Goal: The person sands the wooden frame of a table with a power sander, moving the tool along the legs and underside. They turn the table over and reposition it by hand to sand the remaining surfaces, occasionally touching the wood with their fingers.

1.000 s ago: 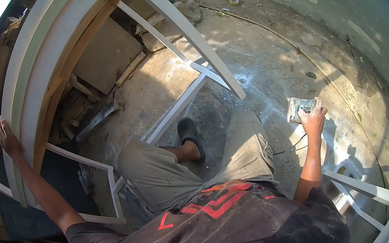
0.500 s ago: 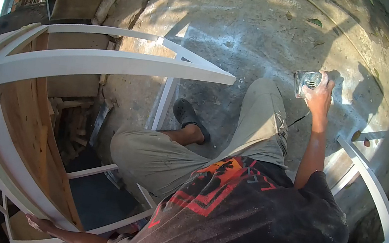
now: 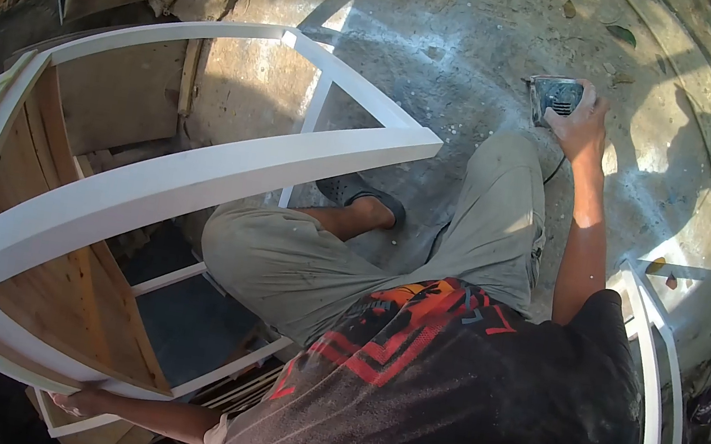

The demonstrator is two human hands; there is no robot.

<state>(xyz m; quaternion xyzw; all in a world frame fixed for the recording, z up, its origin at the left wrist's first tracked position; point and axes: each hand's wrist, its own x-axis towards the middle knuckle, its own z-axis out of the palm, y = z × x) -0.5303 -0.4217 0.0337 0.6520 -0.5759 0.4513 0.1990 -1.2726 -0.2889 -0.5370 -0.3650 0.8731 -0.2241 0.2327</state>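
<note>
Right hand (image 3: pixel 580 124) wrapped around electric sander (image 3: pixel 555 96), far right above concrete floor (image 3: pixel 489 50). Left hand (image 3: pixel 76 402) gripping white cabinet frame (image 3: pixel 189 180) near left, fingers partly hidden.

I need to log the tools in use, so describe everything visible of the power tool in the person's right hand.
The power tool is a small handheld machine, likely a sander, with a grey, dusty body and dark vent slots facing the camera. The right hand closes over its top and side, holding it low over the concrete floor beyond the knee. A dark cord seems to trail from it beside the trouser leg. Its underside is hidden.
</note>
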